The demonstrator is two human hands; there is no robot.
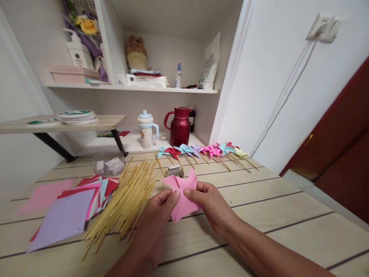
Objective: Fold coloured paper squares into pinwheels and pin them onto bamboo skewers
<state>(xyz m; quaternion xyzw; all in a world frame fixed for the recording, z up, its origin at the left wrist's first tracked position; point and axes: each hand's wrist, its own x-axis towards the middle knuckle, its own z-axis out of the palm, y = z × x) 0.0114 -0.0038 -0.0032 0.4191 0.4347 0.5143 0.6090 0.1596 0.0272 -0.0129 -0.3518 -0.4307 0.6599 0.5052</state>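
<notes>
A pink paper pinwheel is held over the table between my two hands. On its left side, my left hand pinches the paper with thumb and fingers. My right hand grips the right side, its thumb pressed near the middle. Just behind the pinwheel sits a small grey box, partly covered by the paper. A loose heap of thin wooden sticks lies left of my hands. Beyond them, a row of finished pinwheels on sticks rests along the table's back edge.
Coloured paper squares are spread at the left, with a clear box of small white packets behind them. A red jug and a white cup with a blue handle stand at the back. A small raised shelf stands at the left.
</notes>
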